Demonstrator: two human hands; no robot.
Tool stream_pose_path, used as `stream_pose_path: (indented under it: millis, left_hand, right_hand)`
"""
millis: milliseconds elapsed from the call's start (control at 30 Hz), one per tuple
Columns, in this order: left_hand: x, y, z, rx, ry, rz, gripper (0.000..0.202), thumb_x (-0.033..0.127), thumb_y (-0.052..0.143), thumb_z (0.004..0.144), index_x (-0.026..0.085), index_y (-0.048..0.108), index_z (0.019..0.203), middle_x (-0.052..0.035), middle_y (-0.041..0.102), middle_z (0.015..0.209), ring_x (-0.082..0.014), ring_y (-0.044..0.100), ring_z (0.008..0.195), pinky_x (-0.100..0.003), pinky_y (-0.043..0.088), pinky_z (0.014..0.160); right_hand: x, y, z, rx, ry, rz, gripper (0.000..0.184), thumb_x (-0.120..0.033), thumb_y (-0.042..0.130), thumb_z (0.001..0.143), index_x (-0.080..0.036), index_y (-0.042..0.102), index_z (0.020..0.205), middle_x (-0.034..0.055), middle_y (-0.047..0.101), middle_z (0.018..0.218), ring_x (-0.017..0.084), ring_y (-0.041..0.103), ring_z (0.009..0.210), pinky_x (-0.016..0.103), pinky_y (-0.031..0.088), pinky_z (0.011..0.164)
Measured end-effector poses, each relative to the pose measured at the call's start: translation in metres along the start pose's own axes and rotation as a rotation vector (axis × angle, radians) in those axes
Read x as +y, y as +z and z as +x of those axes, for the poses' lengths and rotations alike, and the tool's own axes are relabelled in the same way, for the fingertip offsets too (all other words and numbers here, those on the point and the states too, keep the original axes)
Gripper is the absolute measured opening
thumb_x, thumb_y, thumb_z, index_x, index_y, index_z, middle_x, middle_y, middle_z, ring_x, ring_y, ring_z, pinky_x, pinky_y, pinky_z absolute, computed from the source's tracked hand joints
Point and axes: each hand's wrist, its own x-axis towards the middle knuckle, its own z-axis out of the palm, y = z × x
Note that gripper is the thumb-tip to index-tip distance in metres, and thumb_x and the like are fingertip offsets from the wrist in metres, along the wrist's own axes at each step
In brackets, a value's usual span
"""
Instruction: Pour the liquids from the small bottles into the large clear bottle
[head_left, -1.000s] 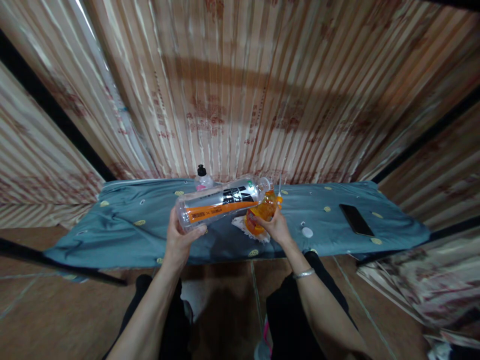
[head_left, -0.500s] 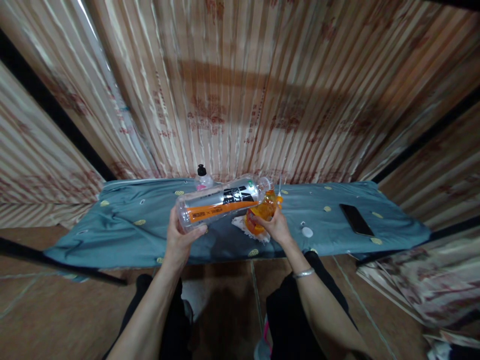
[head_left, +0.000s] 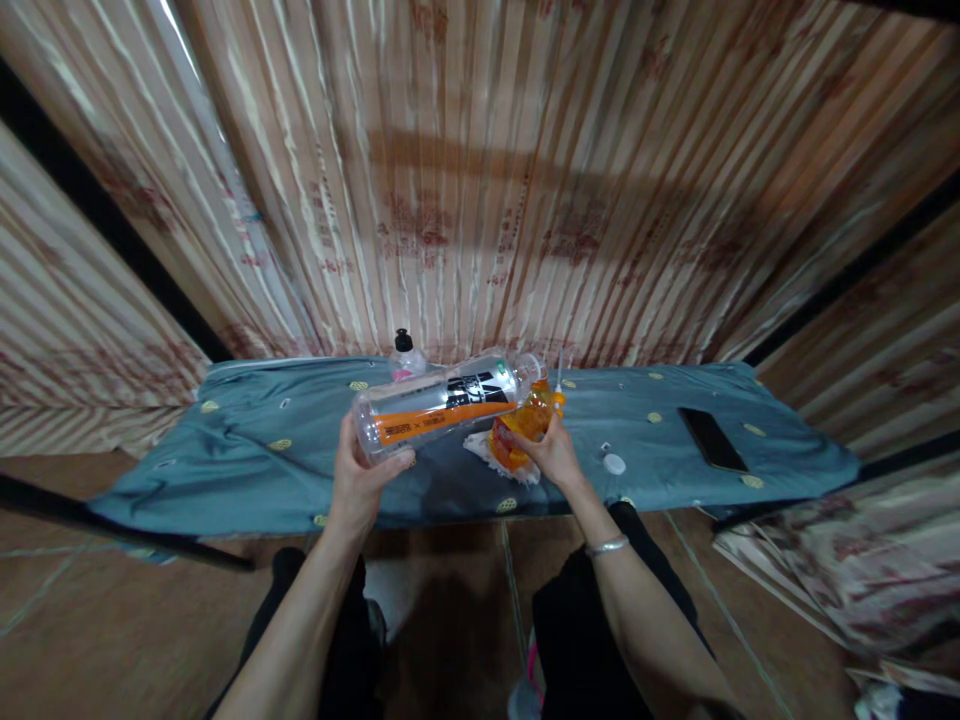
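My left hand [head_left: 364, 480] grips the base end of a clear plastic bottle [head_left: 442, 405] with an orange and black label. The bottle lies tilted in the air, its neck up and to the right, over the mouth of a smaller bottle of orange-yellow liquid [head_left: 532, 412]. Around that smaller bottle my right hand [head_left: 556, 455] is wrapped; it stands on a crumpled white cloth [head_left: 484, 450]. Whether any liquid is running between the two necks, I cannot make out. A thin pale upright piece with an orange base [head_left: 559, 395] shows just behind my right hand.
A clear bottle with a black cap [head_left: 405, 350] stands at the back, partly behind the tilted bottle. Right of my right hand lies a white round cap [head_left: 614, 464]; farther right, a dark phone [head_left: 712, 440]. All rest on a teal cloth-covered bench [head_left: 225, 450] before a striped curtain [head_left: 480, 200].
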Motion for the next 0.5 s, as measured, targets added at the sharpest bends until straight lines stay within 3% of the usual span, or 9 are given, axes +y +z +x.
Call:
stream_pose_path:
  millis: [500]
  left_hand:
    - [-0.0003,0.0,0.0,-0.014,0.016,0.003,0.086,0.029,0.107,0.042,0.027,0.071,0.119,-0.0007,0.078,0.103,-0.0221,0.077,0.092,-0.03,0.065,0.081]
  right_hand:
    - [-0.0003,-0.0001,-0.0001,-0.003,0.001,0.003,0.077,-0.057,0.092,0.063,-0.023,0.064,0.126,0.0133,0.083,0.12,0.038,0.078,0.115,0.048,0.063,0.095]
